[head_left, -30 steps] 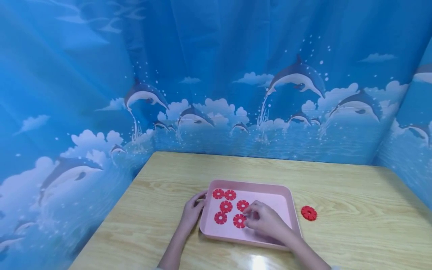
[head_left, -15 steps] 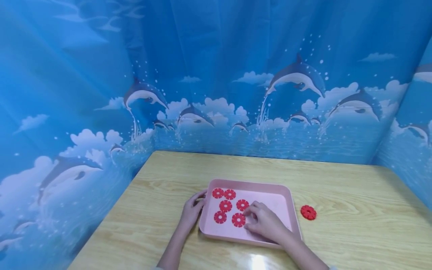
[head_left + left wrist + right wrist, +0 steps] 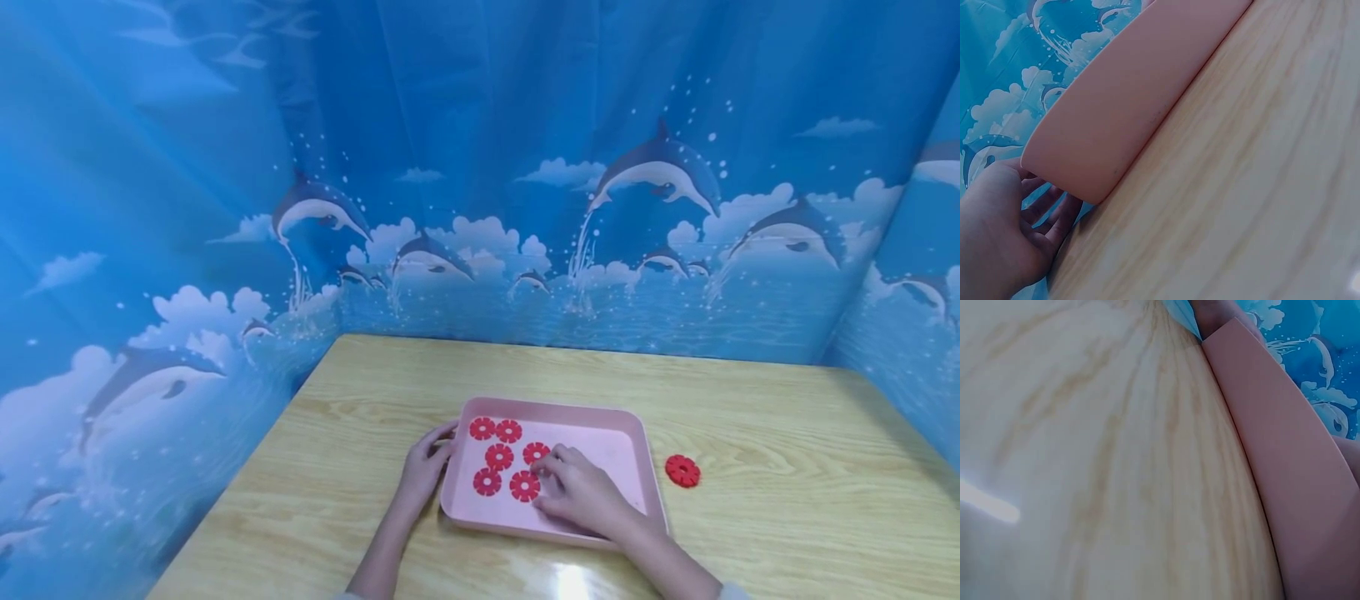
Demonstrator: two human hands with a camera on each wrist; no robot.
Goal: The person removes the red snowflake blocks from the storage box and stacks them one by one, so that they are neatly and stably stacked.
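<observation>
A pink tray (image 3: 622,492) lies on the table, holding several flat red notched discs with a hole in the middle. At its left wall my left hand (image 3: 422,471) grips the rim, fingers bent against the outside in the left wrist view. My right hand (image 3: 585,492) reaches over the tray's near wall. Its thumb and index finger hold the right side of the lower right red disc (image 3: 524,486). Just above it lies another disc (image 3: 536,452), close to the index finger. Both wrist views show mostly the tray's outer front wall (image 3: 1116,94).
Right of the tray, a red notched disc (image 3: 682,471) lies on the wooden table (image 3: 787,467). Other discs sit in the tray's left part, among them an upper left disc (image 3: 482,428). A blue dolphin curtain (image 3: 480,167) hangs behind the table.
My right hand has moved slightly left, and the lower right disc has slid a little left with it. The left hand stays at the tray's wall.
</observation>
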